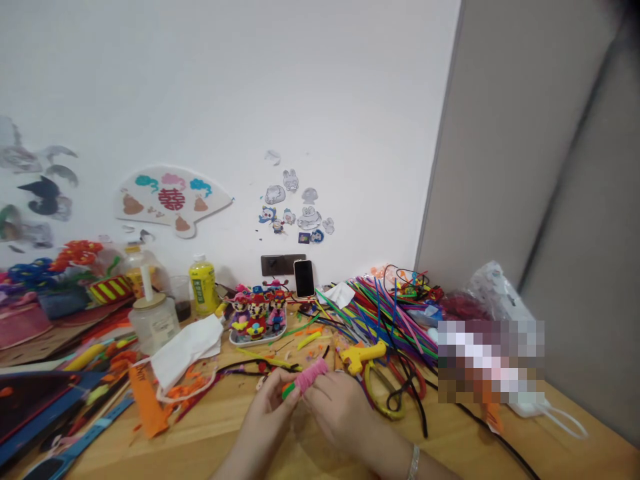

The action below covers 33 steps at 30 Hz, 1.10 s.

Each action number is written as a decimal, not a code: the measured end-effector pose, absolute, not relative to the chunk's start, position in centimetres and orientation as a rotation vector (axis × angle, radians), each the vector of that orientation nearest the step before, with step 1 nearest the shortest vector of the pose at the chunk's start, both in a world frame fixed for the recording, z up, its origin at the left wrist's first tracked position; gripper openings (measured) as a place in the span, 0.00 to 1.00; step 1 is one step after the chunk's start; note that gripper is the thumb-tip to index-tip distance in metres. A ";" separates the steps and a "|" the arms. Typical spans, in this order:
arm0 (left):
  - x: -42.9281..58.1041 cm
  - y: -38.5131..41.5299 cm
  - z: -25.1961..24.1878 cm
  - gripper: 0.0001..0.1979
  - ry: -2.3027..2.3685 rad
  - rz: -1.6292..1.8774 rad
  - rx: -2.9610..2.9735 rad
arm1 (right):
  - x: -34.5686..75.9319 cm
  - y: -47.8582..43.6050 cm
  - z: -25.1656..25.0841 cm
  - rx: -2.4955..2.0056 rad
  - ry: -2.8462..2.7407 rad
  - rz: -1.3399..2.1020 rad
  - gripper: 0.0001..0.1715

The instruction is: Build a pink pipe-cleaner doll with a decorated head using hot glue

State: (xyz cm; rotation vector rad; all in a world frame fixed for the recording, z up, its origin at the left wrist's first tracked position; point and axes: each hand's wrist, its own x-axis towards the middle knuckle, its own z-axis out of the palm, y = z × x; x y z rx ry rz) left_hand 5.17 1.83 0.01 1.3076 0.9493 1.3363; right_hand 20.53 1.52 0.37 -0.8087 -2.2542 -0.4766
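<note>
At the lower centre of the frame we hold a pink wound piece (311, 378) with a green and orange end, our left hand (273, 401) curled closed about that end and our right hand (341, 408) bent in, its fingers closed on the pink part. Just right of centre, beyond our hands, we see a yellow glue gun (364, 356), and a tray (260, 341) of small figures (257, 310) near the middle.

A white wall (320, 80) bearing small cut-out pictures (309, 219) and a fan-shaped decoration (170, 200) meets a grey panel (500, 173) at right, behind a pale wooden table (193, 430).
</note>
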 end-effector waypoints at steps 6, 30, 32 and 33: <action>5.0 1.7 -0.2 0.06 0.999 1.298 1.474 | 20.4 1.6 0.4 -0.762 -2.267 -0.546 0.11; 4.7 1.0 0.7 0.20 0.950 0.954 1.825 | 22.5 2.0 2.2 -0.959 -2.291 0.645 0.04; 4.8 0.7 0.9 0.21 0.959 0.912 1.853 | 23.2 2.2 2.7 -0.886 -2.342 0.736 0.04; 4.8 0.6 0.8 0.22 0.961 0.891 1.864 | 23.7 2.3 3.1 -0.840 -2.384 0.763 0.05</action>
